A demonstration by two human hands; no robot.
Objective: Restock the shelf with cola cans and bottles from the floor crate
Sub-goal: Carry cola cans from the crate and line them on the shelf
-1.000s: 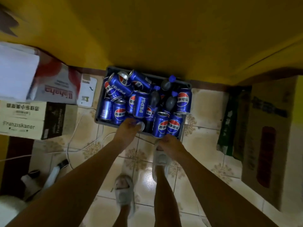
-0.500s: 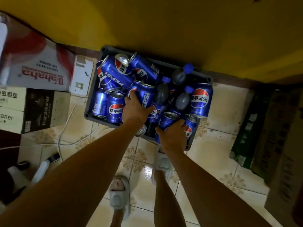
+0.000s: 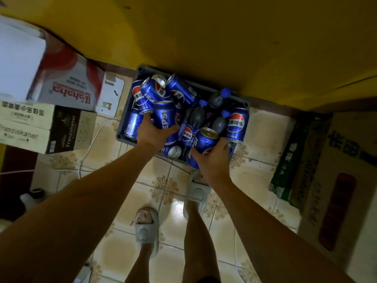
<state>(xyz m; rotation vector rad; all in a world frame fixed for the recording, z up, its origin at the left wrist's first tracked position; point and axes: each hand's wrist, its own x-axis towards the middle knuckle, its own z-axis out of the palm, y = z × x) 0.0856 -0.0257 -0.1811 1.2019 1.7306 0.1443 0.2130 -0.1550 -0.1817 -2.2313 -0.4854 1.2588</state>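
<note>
Tiled floor [image 3: 263, 135] runs up to a yellow wall [image 3: 224, 37], and the grey crate [image 3: 122, 127] sits on the tiles against it. At the crate's near edge, the left hand [image 3: 154, 132] wraps an upright Pepsi can [image 3: 164, 116], thumb on one side and fingers behind. The right hand [image 3: 213, 158] grips a second can [image 3: 206, 141], tilted with its top toward the wall; a further can seems to sit under the palm, though the dim light makes that hard to confirm. Around both hands the crate is crowded: cans [image 3: 236, 124] stand or lie across one another, and three dark bottles [image 3: 196, 114] with blue caps lean among them toward the right side. Cardboard boxes [image 3: 67, 90] flank the crate on the left, more cartons [image 3: 334, 160] on the right, and a white cable [image 3: 89, 144] trails over the tiles. Two slippered feet [image 3: 145, 223] stand just behind.

This looks like the pick-up step, with one can in each hand and nothing yet shelved. No shelf is in view. Next, both cans need lifting clear of the pile without dragging neighbours, then carrying up to the shelf and setting down upright.
</note>
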